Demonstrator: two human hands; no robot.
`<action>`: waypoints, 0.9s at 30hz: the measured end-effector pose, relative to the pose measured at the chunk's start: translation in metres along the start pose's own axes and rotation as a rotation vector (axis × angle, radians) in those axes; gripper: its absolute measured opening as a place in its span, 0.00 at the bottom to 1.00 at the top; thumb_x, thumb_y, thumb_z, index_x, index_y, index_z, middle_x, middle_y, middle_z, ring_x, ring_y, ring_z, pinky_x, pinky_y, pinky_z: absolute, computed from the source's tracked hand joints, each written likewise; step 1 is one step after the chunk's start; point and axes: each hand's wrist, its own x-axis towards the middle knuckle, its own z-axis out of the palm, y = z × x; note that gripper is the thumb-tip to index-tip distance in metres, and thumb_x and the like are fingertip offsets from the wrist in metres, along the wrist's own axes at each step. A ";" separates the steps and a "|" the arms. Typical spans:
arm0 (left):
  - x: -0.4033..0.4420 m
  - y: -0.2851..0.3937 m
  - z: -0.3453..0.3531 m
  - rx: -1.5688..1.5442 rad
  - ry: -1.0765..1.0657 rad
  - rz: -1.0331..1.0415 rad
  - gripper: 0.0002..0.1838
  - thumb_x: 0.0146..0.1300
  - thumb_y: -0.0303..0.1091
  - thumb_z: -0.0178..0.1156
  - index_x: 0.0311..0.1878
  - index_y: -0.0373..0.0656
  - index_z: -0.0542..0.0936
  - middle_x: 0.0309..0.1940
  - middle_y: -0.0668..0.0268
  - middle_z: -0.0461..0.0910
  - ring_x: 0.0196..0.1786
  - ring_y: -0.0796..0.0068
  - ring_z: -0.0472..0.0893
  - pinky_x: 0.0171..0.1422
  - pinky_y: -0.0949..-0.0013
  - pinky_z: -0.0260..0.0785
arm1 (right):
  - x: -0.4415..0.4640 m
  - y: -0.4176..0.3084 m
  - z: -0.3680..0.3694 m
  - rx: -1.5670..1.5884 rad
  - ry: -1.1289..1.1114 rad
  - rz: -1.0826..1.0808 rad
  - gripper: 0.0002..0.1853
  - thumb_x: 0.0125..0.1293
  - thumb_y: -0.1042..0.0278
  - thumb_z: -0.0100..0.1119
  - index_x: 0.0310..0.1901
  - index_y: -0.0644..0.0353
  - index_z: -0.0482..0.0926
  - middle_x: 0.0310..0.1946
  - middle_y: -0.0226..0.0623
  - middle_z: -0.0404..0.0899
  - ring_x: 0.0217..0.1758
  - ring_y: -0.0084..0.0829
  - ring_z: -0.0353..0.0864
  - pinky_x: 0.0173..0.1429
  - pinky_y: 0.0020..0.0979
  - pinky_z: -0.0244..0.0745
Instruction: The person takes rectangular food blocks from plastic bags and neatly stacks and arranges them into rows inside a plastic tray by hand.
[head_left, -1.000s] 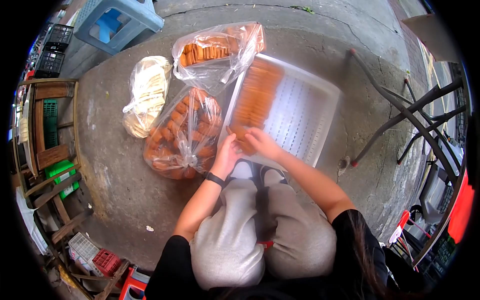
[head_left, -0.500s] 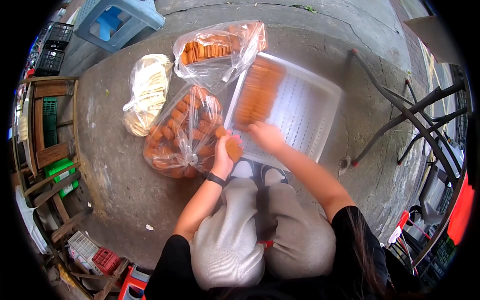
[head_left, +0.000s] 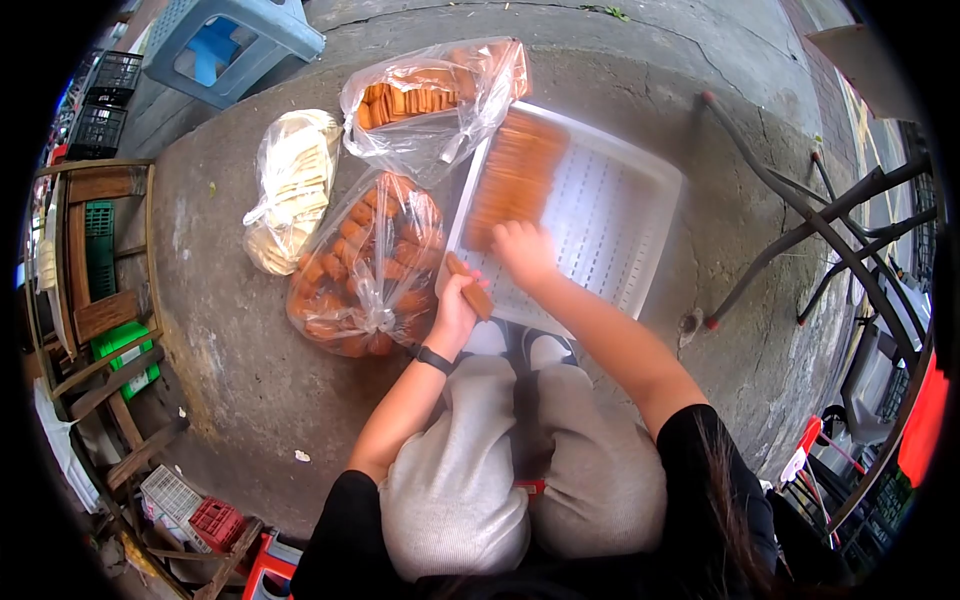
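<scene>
A: Left hand first. What's in it?

B: Left hand (head_left: 455,312), wristband (head_left: 434,361) at the wrist, just by the tray's near-left corner. Thumb and fingers clamped on brown pieces (head_left: 480,301) — exact count unclear. They are tilted, apart from the row.

A: And the right hand (head_left: 524,254)?

B: Over the tray, at the near end of the brown row (head_left: 515,180). Fingers bent and close together. Cannot tell whether they pinch a piece or only press on the row. The outline is soft, so probably in motion.

A: The row itself?

B: Inside the white tray (head_left: 664,181), thin pieces packed face to face along its left edge. It starts at the far-left corner and stops short of the near edge.

A: What does the present pose tell you?

B: My reading — handling is split: some pieces in the left grip, attention of the right on the row's near end.

A: Surroundings?

B: Beside the tray's left edge, a knotted bag of brown pieces (head_left: 345,255). Near the far-left corner, another clear bag (head_left: 410,103), brown pieces inside. Farther left, a bag of pale pieces (head_left: 297,190). All on the pavement (head_left: 250,420). Blue stool (head_left: 180,50) beyond.
</scene>
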 end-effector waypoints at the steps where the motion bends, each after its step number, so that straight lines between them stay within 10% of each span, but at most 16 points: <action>1: 0.000 0.000 0.001 0.004 0.006 -0.004 0.18 0.56 0.38 0.50 0.50 0.46 0.64 0.43 0.64 0.69 0.47 0.66 0.71 0.54 0.60 0.64 | 0.001 -0.003 -0.005 0.098 -0.042 0.038 0.08 0.55 0.59 0.55 0.29 0.53 0.72 0.26 0.31 0.74 0.31 0.34 0.76 0.33 0.35 0.68; 9: 0.006 -0.001 -0.006 -0.071 -0.087 -0.025 0.11 0.61 0.43 0.50 0.40 0.48 0.69 0.37 0.69 0.72 0.45 0.72 0.72 0.53 0.62 0.63 | -0.024 -0.046 -0.048 0.837 -0.366 0.210 0.15 0.58 0.55 0.54 0.37 0.58 0.71 0.33 0.41 0.77 0.39 0.43 0.77 0.41 0.41 0.72; 27: 0.012 -0.006 -0.018 0.285 -0.014 0.036 0.24 0.61 0.37 0.53 0.58 0.41 0.60 0.49 0.61 0.69 0.56 0.69 0.69 0.62 0.65 0.57 | -0.034 0.005 -0.013 0.151 -0.280 -0.032 0.07 0.51 0.68 0.55 0.35 0.52 0.74 0.26 0.33 0.75 0.31 0.34 0.80 0.32 0.34 0.75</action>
